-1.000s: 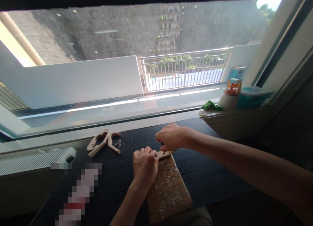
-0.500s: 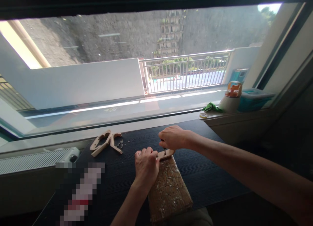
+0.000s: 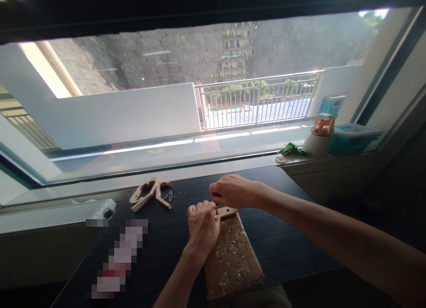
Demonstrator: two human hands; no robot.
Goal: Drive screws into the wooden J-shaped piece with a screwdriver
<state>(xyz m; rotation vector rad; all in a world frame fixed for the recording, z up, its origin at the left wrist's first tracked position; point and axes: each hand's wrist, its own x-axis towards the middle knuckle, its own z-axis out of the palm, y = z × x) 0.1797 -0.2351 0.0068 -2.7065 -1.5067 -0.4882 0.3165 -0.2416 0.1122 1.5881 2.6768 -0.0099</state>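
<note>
My left hand (image 3: 203, 224) is closed over the left end of a pale wooden piece (image 3: 226, 211) with a dark hole in its top, pressing it on the far end of a brown block (image 3: 234, 259) wrapped in clear film or tape. Held in a closed grip, a small dark screwdriver (image 3: 217, 205) points down from my right hand (image 3: 229, 190); most of it is hidden by the fingers. Its tip meets the wooden piece close beside my left fingers. Further left on the black table lie curved wooden parts (image 3: 143, 193) and several loose screws (image 3: 169, 195).
The black table (image 3: 282, 237) stands against a windowsill (image 3: 186, 170). On the sill are a green cloth (image 3: 293, 150), a roll of tape (image 3: 280, 160), a white-and-orange container (image 3: 318, 137) and a teal box (image 3: 354, 139). A white radiator (image 3: 56, 215) is at left.
My right hand has moved the screwdriver left along the wooden piece, from the hole near its middle to a spot beside my left fingers. My left hand keeps its hold; the view has shifted slightly.
</note>
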